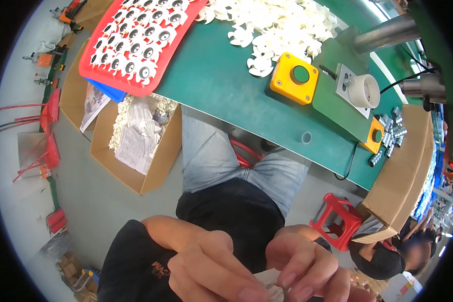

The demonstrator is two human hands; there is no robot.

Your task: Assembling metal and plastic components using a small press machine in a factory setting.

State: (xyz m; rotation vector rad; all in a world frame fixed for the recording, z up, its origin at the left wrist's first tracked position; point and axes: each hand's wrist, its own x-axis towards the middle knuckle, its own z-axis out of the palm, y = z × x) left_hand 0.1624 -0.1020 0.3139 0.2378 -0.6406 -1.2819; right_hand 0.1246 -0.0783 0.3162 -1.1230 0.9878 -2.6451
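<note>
Close to the lower edge of the view, my left hand [209, 264] and my right hand [307, 261] are raised together in front of my black shirt. Between their fingertips is a small off-white piece [271, 277], mostly hidden by the fingers and cut off by the frame. Its kind cannot be made out. The fingers of both hands are bent and closed around it. Beyond my lap, a red tray [153, 83] at the table's left end holds rows of white finned wheels with dark round centres [144, 72].
Loose cream finned wheels [287, 25] heap on the green table [221, 75]. A green press fixture with a white round holder [365, 91] stands between two yellow button boxes [294, 78]. Metal cylinders [390, 133] lie beside a cardboard box [400, 173]. An open carton [136, 173], a red stool [340, 219] and another person [382, 259] are nearby.
</note>
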